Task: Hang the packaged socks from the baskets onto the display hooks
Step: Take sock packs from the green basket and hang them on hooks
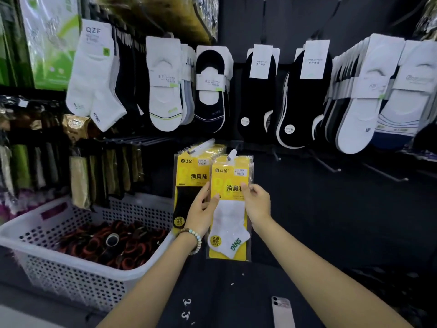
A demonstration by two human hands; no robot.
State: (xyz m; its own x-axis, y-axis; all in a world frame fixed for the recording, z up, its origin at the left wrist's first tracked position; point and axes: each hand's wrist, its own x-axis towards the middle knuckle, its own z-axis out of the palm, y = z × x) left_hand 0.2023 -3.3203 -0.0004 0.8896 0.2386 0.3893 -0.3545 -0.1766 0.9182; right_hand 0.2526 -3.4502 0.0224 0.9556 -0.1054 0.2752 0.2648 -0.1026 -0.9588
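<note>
Right of the basket (71, 275), our left hand (201, 210) and right hand (257, 204) pinch a yellow pack (224, 178) marked 消臭袜, white sock (228, 223) inside, just before the hung stack (189, 171). Upper-left pair (94, 74) reads QZF.

Yellow sock pack (229, 221) upright, seemingly hooked.

Beaded bracelet (192, 237) on L wrist

Bare hooks (331, 165) stand free right of the yellow packs (198, 176).
</note>
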